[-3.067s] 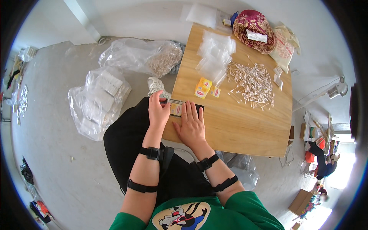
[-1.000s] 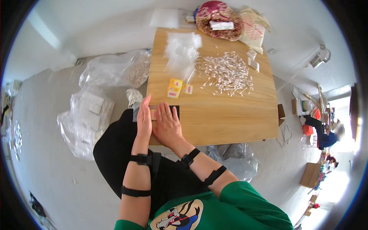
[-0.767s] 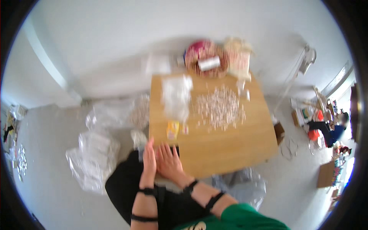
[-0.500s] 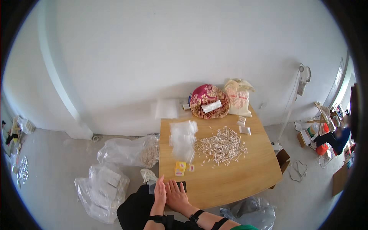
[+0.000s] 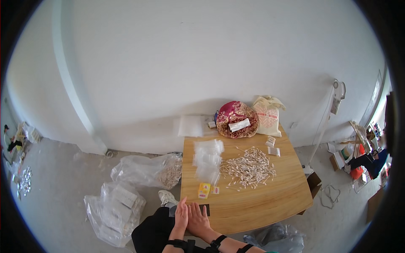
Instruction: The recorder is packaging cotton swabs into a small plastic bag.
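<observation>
At the near left edge of the wooden table (image 5: pixel 270 208), my left hand (image 5: pixel 181 216) stands on its side with the fingers stretched out. Right beside it, my right hand (image 5: pixel 197 221) lies flat, fingers extended, over a dark flat rectangular piece (image 5: pixel 206 209) that is partly covered. A greyish flat strip (image 5: pixel 172 211) shows on the other side of the left hand. Just beyond the hands are a small yellow box (image 5: pixel 204 191) and a small printed card (image 5: pixel 215 190). A loose heap of cotton swabs (image 5: pixel 252 168) spreads over the table's middle, next to clear plastic bags (image 5: pixel 206 159).
Two small packs (image 5: pixel 274 151) lie near a patterned red cushion (image 5: pixel 237 120) and a cream cloth bag (image 5: pixel 267 120) at the wall. Large clear sacks (image 5: pixel 114 213) fill the floor on the left. A seated person (image 5: pixel 373 162) is far right.
The whole scene sits slightly lower and further right as the view has shifted. Both hands keep nearly the same place and pose at the table edge.
</observation>
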The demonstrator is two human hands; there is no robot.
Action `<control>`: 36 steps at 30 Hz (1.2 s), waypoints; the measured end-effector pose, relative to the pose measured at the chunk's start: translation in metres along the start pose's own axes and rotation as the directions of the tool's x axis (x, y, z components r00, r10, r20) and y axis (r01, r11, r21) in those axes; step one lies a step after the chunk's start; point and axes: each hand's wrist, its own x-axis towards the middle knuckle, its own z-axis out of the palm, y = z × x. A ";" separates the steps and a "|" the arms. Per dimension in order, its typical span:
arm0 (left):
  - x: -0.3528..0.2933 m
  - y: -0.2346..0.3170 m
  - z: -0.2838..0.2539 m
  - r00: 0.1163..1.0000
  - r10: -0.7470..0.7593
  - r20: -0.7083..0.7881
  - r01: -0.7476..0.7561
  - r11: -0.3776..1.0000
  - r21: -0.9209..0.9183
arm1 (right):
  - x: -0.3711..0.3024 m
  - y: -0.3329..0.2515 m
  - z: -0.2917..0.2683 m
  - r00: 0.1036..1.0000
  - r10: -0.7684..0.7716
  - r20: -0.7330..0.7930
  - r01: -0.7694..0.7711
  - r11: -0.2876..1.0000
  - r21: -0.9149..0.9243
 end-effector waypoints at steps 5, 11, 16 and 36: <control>-0.004 -0.007 -0.001 1.000 -0.001 -0.004 0.001 1.000 0.015 | -0.004 -0.003 -0.001 1.000 -0.007 -0.014 0.007 1.000 0.002; -0.010 -0.005 0.000 1.000 -0.008 0.015 0.008 1.000 0.030 | -0.010 -0.005 -0.011 1.000 -0.019 -0.013 0.019 0.999 -0.029; -0.010 -0.010 0.001 0.998 -0.042 0.045 0.045 0.997 -0.066 | -0.006 -0.002 -0.002 0.996 -0.013 -0.093 0.021 0.996 0.087; -0.046 0.037 0.051 0.880 0.241 0.410 -0.439 0.742 0.506 | -0.024 0.190 -0.032 0.921 0.365 -0.134 -0.351 0.929 0.117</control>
